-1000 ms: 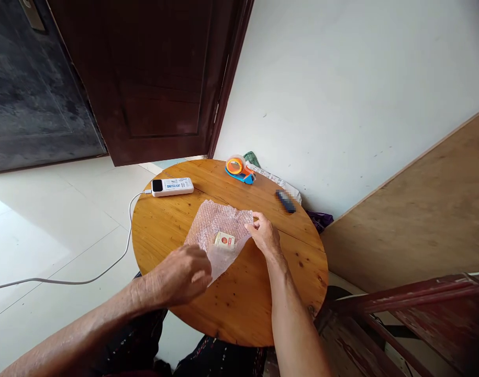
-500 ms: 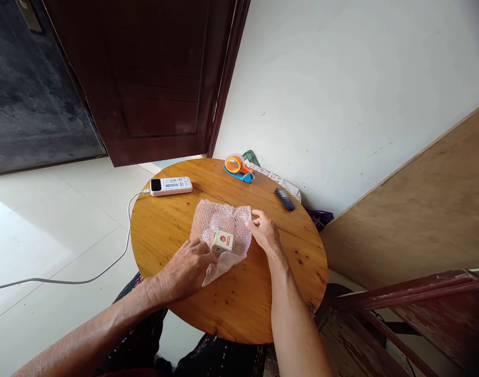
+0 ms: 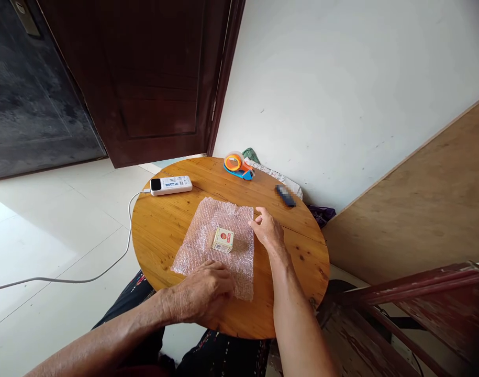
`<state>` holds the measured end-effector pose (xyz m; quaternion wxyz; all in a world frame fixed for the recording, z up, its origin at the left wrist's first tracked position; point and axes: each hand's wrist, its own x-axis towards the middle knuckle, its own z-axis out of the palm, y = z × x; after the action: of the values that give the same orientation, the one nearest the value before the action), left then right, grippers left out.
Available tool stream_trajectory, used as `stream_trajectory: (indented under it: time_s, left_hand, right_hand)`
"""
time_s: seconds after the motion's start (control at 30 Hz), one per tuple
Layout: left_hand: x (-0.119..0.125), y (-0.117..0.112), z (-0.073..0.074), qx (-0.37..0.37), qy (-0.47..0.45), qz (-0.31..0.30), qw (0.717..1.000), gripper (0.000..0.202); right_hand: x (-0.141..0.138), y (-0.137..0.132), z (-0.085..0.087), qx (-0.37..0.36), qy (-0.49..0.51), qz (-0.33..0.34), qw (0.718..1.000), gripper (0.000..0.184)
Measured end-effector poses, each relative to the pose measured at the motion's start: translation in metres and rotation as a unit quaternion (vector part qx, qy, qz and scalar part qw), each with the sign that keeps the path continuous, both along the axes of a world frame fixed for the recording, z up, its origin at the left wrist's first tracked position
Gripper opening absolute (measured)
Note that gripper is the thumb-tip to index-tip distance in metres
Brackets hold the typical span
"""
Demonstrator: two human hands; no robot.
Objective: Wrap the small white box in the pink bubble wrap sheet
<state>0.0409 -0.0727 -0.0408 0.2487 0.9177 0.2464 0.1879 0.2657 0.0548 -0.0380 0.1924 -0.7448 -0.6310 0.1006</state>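
Observation:
A sheet of clear bubble wrap (image 3: 196,241) lies spread out on the round wooden table (image 3: 156,225). On it sits a small cream cardboard box (image 3: 223,239) with a red round mark on top. My left hand (image 3: 205,290) is over the near edge of the wrap, its fingers bent downward. Their tips are blurred and partly hidden, so I cannot tell whether they grip the sheet. At the sheet's right edge is my right hand (image 3: 268,228), thumb and forefinger apart, the thumb close to the far right corner.
A white device (image 3: 171,185) with a cable (image 3: 127,241) lies at the table's far left. An orange and blue tape dispenser (image 3: 239,165) stands at the far edge. A dark, blurred-out object (image 3: 285,195) lies to its right, near the white wall (image 3: 321,104).
The near part of the bubble wrap, folded up beside the box before, now lies flat toward me. My left hand has moved nearer and slightly right; my right hand has barely shifted.

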Motion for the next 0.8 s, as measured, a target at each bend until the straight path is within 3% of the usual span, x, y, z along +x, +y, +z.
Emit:
stream_trajectory:
  time_s: [0.1,0.17,0.27,0.37,0.5,0.67,0.8]
  left_hand:
    - [0.007,0.001,-0.007,-0.024,-0.018,0.044,0.999,0.019]
    - [0.011,0.002,-0.014,-0.003,-0.014,0.057,0.998,0.018]
    - [0.016,0.001,-0.022,0.041,0.004,0.06,0.997,0.018]
    - [0.018,0.001,-0.025,0.059,0.02,0.056,0.996,0.017]
    - [0.019,0.001,-0.026,0.064,0.025,0.06,0.996,0.016]
    - [0.02,0.002,-0.026,0.07,0.001,0.049,0.996,0.015]
    - [0.02,0.002,-0.024,0.069,-0.004,0.046,0.997,0.015]
  right_hand:
    - [-0.005,-0.005,0.012,0.041,0.022,0.021,0.999,0.046]
    - [-0.01,-0.014,0.025,0.048,0.081,0.099,0.991,0.049]
    - [-0.024,-0.034,0.04,0.001,0.137,0.261,0.956,0.062]
    - [-0.04,-0.054,0.039,-0.029,0.102,0.311,0.944,0.069]
    - [-0.035,-0.069,0.027,-0.019,0.118,0.257,0.959,0.059]
    - [0.031,-0.078,0.016,0.083,0.103,0.061,0.989,0.066]
    - [0.074,-0.091,0.005,0.053,0.015,-0.016,0.998,0.064]
